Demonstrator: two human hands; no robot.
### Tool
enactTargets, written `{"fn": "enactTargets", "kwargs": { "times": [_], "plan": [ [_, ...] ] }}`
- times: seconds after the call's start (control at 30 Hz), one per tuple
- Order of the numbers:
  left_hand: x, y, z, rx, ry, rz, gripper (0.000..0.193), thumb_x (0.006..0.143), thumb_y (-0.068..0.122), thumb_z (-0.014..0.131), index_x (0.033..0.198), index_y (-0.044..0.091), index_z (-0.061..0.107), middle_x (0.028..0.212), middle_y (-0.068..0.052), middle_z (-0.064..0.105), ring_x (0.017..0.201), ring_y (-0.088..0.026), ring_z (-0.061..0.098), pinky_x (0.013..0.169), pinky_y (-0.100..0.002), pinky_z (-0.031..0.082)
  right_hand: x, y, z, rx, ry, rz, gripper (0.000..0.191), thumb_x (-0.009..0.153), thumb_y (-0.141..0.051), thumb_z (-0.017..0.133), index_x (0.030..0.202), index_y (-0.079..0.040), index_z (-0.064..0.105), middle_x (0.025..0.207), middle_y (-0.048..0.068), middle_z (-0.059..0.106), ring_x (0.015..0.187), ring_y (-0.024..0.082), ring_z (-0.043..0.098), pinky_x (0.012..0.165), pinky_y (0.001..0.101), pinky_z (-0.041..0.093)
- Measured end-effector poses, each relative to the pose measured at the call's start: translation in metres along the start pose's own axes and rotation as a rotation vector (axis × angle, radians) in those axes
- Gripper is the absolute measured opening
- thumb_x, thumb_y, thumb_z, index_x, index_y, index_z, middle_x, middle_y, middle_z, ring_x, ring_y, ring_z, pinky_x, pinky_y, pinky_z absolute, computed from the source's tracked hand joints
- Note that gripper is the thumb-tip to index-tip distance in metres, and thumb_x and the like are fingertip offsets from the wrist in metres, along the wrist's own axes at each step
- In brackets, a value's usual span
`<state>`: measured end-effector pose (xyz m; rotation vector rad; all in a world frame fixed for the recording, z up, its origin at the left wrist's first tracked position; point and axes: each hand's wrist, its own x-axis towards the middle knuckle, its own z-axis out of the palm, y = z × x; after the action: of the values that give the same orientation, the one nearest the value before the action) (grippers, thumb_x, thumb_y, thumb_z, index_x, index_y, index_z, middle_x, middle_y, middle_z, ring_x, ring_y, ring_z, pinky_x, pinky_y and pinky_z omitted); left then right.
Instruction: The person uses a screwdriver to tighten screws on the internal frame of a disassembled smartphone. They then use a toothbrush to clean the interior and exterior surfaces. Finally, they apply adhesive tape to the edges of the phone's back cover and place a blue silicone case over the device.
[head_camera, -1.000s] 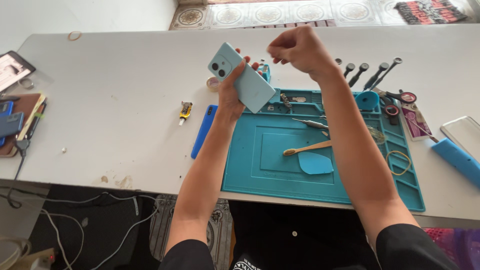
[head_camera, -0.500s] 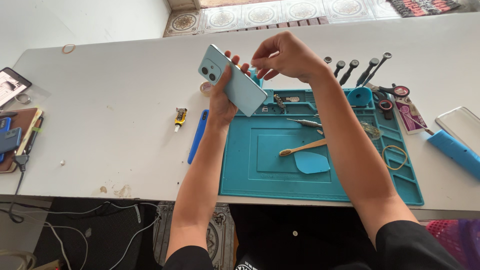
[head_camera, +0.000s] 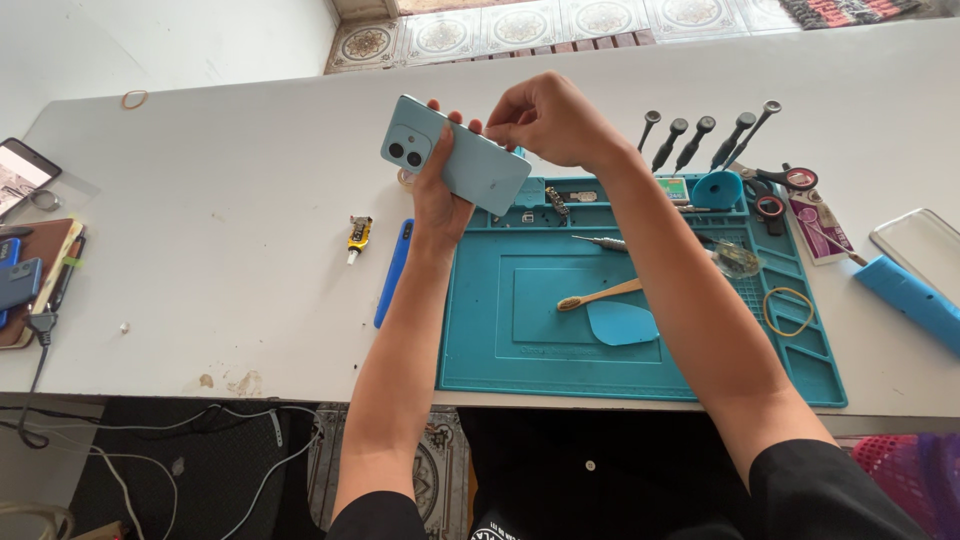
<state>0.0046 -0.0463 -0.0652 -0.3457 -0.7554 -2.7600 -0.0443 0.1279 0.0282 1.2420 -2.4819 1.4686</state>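
White desk, teal mat centre frame. Since a second ago I'd tilted the pale blue phone flatter; left hand clenched it, right hand pinched its top edge.

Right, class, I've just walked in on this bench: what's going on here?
A person holds a light blue phone in the left hand, back cover and twin cameras facing up, above a white table. The right hand pinches at the phone's upper edge. Below lies a teal work mat with a wooden brush; screwdrivers line up behind it.
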Motion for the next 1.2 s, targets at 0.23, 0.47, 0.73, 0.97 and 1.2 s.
{"fn": "enactTargets", "kwargs": {
  "times": [0.23, 0.47, 0.73, 0.97, 1.2],
  "plan": [
    [-0.001, -0.001, 0.002, -0.006, -0.043, -0.010, 0.045, 0.101, 0.010, 0.068, 0.140, 0.018, 0.046, 0.114, -0.006, 0.062, 0.114, -0.022, 0.061, 0.102, -0.040, 0.058, 0.004, 0.009, 0.010, -0.087, 0.113, -0.006, 0.016, 0.089, -0.018, 0.081, 0.096, -0.003, 0.081, 0.084, 0.008, 0.078, 0.071, 0.013, 0.071, 0.063, 0.0281, 0.056],
    [0.006, -0.003, -0.008, -0.112, -0.107, 0.024, 0.038, 0.105, 0.010, 0.062, 0.138, 0.019, 0.045, 0.111, -0.005, 0.061, 0.111, -0.024, 0.061, 0.102, -0.044, 0.055, 0.009, 0.025, 0.026, -0.005, 0.236, -0.070, 0.012, 0.100, -0.011, 0.065, 0.104, -0.001, 0.070, 0.086, 0.008, 0.075, 0.075, 0.015, 0.075, 0.061, 0.0280, 0.060],
    [0.005, -0.003, -0.006, -0.163, -0.019, 0.056, 0.045, 0.104, 0.017, 0.061, 0.146, 0.021, 0.043, 0.124, -0.004, 0.061, 0.124, -0.025, 0.059, 0.109, -0.043, 0.053, 0.010, 0.040, 0.070, -0.230, 0.572, -0.106, 0.006, 0.111, -0.009, 0.055, 0.113, -0.006, 0.049, 0.055, 0.007, 0.059, 0.044, 0.018, 0.061, 0.038, 0.0338, 0.036],
    [0.006, 0.007, -0.005, -0.024, -0.021, 0.007, 0.048, 0.105, 0.032, 0.063, 0.148, 0.017, 0.049, 0.136, -0.008, 0.063, 0.122, -0.021, 0.063, 0.096, -0.039, 0.058, 0.008, 0.053, 0.030, -0.376, 0.713, -0.369, 0.006, 0.117, -0.010, 0.049, 0.113, -0.007, 0.047, 0.052, 0.002, 0.047, 0.040, 0.013, 0.050, 0.038, 0.0296, 0.025],
    [0.006, 0.010, -0.008, 0.030, 0.089, 0.115, 0.034, 0.099, 0.027, 0.072, 0.127, 0.013, 0.060, 0.120, -0.008, 0.069, 0.108, -0.017, 0.068, 0.089, -0.035, 0.063, 0.005, 0.049, 0.038, -0.350, 0.694, -0.441, 0.004, 0.117, -0.008, 0.049, 0.114, -0.007, 0.045, 0.054, -0.001, 0.046, 0.041, 0.013, 0.048, 0.039, 0.0289, 0.027]
  ]
}}
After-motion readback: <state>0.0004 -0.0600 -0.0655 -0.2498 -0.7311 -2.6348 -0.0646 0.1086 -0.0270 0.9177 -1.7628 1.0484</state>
